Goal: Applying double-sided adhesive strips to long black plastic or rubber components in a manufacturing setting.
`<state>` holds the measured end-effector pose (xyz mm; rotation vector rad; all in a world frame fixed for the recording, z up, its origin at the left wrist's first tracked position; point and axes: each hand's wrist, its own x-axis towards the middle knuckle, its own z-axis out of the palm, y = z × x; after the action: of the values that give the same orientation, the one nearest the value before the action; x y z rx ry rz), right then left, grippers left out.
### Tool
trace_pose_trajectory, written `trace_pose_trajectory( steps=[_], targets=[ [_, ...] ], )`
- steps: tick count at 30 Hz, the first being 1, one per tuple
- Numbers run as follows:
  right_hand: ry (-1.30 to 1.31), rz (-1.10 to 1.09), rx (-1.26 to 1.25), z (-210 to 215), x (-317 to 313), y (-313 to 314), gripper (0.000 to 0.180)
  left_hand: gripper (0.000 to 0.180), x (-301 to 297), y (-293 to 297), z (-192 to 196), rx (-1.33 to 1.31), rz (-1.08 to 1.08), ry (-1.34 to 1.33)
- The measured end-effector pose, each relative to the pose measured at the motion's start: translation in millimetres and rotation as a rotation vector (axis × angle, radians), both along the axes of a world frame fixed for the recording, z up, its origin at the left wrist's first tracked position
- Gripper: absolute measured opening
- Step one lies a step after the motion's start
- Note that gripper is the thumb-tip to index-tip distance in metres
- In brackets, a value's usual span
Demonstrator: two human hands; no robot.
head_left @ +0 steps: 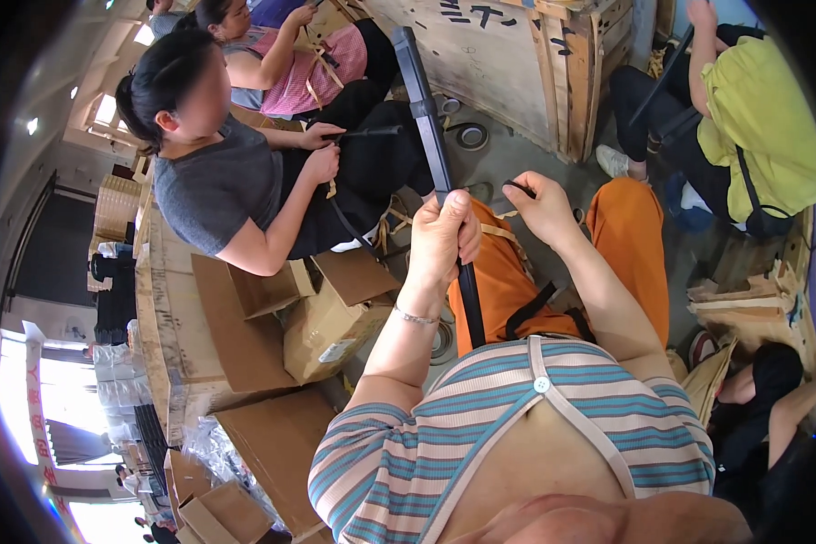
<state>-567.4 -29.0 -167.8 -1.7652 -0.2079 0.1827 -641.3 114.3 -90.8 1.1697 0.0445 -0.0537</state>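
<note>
A long black bar [424, 109], thicker at its far end, stands slanting up in front of me. My left hand [446, 234] is wrapped round its lower part, thumb along the bar. Below the fist, its black tail [469, 304] runs down toward my lap. To the right of the bar, apart from it, my right hand [544, 210] is closed with a small black piece [519, 189] between thumb and fingers; its kind cannot be made out. Tan strips of tape or paper [499, 234] lie over my orange trousers near both hands.
A co-worker in a grey shirt [213, 181] sits at my left, handling a dark strip. Another in yellow-green [762, 118] is at the right. Open cardboard boxes [331, 335] stand at my left, a wooden crate [490, 72] ahead. Tape rolls [471, 137] lie on the floor.
</note>
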Motion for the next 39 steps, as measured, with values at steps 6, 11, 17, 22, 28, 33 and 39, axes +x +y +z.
trace_pose_trajectory(
  steps=[6, 11, 17, 22, 28, 33, 39],
  targets=[
    [0.000, 0.075, 0.228, -1, 7, -8, 0.009, 0.028, -7, 0, -33, -0.103, -0.111, -0.097],
    [0.121, 0.186, 0.443, 14, 4, -24, 0.009, 0.035, -38, -3, -81, -0.250, -0.287, 0.084],
    [0.149, 0.230, 0.440, 22, -1, -36, 0.010, 0.015, -19, 2, -67, -0.131, -0.101, 0.154],
    [0.027, 0.400, 0.385, 35, -11, -22, 0.008, 0.012, 5, 7, -34, -0.015, -0.004, -0.018],
    [0.064, 0.397, 0.353, 48, -16, -19, 0.009, 0.011, 15, 3, -9, 0.089, 0.014, -0.070],
    [0.110, 0.400, 0.302, 49, -17, -19, 0.014, 0.013, 21, 2, -6, -0.077, 0.018, -0.006],
    [-0.351, 0.394, 0.404, 56, -20, -17, 0.010, 0.018, 22, 1, -4, -0.130, 0.022, 0.024]
  ],
)
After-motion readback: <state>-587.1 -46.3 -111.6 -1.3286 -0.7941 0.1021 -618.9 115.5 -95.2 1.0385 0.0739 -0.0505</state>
